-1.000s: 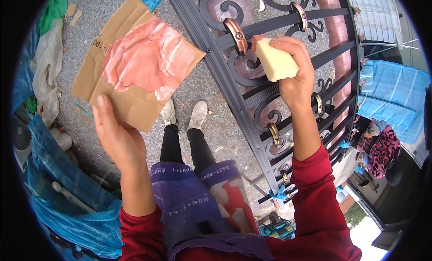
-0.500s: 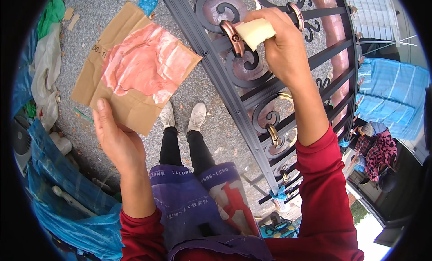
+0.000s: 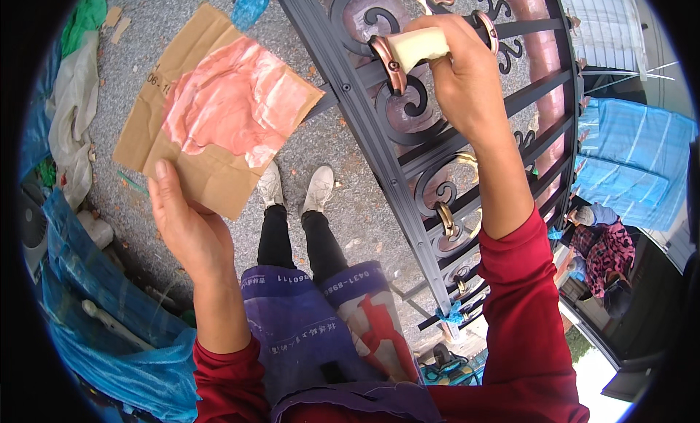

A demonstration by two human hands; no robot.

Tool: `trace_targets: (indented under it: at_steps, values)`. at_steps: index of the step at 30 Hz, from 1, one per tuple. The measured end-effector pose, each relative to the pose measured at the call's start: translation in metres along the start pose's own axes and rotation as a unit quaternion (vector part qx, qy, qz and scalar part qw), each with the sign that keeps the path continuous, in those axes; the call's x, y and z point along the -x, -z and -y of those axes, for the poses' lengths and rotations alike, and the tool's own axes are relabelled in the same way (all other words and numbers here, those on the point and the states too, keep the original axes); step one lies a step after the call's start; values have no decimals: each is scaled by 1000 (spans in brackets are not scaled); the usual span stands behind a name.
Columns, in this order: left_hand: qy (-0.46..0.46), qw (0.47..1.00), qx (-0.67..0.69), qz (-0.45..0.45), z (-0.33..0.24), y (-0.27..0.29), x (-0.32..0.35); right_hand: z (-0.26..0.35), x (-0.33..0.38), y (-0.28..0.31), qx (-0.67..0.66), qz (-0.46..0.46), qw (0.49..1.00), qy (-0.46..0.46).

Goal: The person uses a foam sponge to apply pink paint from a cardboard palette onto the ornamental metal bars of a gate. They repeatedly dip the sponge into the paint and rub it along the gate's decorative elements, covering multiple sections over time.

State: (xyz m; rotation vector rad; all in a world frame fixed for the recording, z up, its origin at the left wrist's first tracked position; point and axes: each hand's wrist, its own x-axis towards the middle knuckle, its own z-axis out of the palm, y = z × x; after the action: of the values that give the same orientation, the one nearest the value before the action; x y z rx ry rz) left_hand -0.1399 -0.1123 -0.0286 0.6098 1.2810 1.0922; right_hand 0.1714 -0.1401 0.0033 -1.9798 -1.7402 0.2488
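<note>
My left hand [image 3: 191, 230] grips the lower edge of a brown cardboard piece [image 3: 219, 181], its thumb on top. Pink paint [image 3: 222, 102] is smeared in a thick, wrinkled layer over the cardboard's right part. In my right hand [image 3: 467, 69] a pale yellow sponge [image 3: 419, 46] is pinched, its end against a copper-coloured collar [image 3: 388, 64] on a black iron gate [image 3: 357, 124]. Black scrolls [image 3: 408, 99] curl between the gate's bars around that collar. Another copper-toned collar [image 3: 487, 31] sits just beyond my fingers, and a gold-toned one [image 3: 445, 217] is nearer to me.
Blue plastic sheeting [image 3: 120, 350] and a whitish sheet [image 3: 73, 124] lie along the left. A blue plastic bag [image 3: 250, 8] is by the gate's far end. At right, another person [image 3: 605, 252] bends down near a blue tarp [image 3: 634, 161]. My shoes [image 3: 318, 190] stand on grey gravelly ground [image 3: 292, 51].
The gate appears slightly farther right and lower in view. My right hand has tilted the sponge, which stays at the same copper collar. The left hand and cardboard have barely moved.
</note>
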Motion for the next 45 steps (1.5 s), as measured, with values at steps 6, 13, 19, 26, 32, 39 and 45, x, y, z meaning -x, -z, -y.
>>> trace_targets:
  at_steps: [6, 13, 19, 26, 32, 39, 45]
  values:
    - [2, 1000, 3, 3, -2, 1, -2, 0, -5, 6, -52, -45, 996, -51]
    - [4, 1000, 2, 7, -9, -1, -8, 9, -14, -3, 26, 63, 998, -7]
    - [17, 1000, 15, 7, -24, 4, -17, 28, 14, 38, -111, -49, 979, -161]
    - [55, 998, 39, 10, -71, -1, -14, 56, 131, 69, -314, -108, 880, -339]
    - [52, 996, 14, 69, -131, -22, 7, 99, 230, 88, -455, -153, 741, -469]
    - [124, 974, 47, 183, -155, -52, 28, 125, 302, 105, -545, -230, 633, -500]
    - [172, 952, 42, 250, -170, -102, 58, 132, 330, 124, -536, -316, 606, -496]
